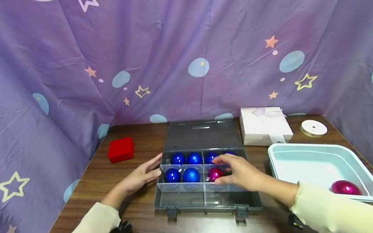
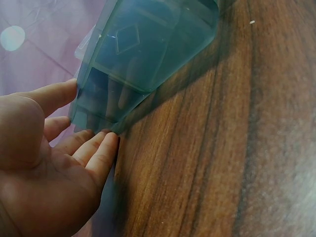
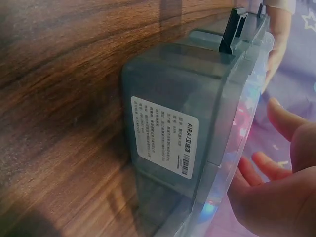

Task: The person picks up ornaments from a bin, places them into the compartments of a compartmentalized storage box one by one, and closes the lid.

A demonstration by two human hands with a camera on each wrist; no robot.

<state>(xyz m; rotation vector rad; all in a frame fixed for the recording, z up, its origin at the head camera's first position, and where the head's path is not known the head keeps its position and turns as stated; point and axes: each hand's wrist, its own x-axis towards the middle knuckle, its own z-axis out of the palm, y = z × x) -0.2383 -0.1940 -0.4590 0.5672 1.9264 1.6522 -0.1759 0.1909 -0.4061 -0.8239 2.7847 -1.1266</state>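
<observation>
A grey see-through compartment box [image 1: 178, 200] lies with its lid [image 1: 203, 136] folded back. Inside it sit several shiny blue baubles [image 1: 191, 175], in the back and front rows, and one magenta bauble [image 1: 214, 174] in the front row's right half. My right hand [image 1: 242, 172] is over that right half, thumb and forefinger spread at the magenta bauble's edge; in the right wrist view, the fingers [image 3: 269, 165] stand apart beyond the box's rim. At the box's left end, my left hand [image 1: 142, 176] has its extended fingertips [image 2: 111, 140] against the side wall.
A pale blue tub [image 1: 307, 150] with another magenta bauble [image 1: 346, 188] stands at the right. Behind it are a white gift box [image 1: 264, 126] with a ribbon bow and a white ribbon spool [image 1: 313, 128]. A red box [image 1: 121, 149] lies at the back left. Two latches [image 1: 242, 212] stick out in front.
</observation>
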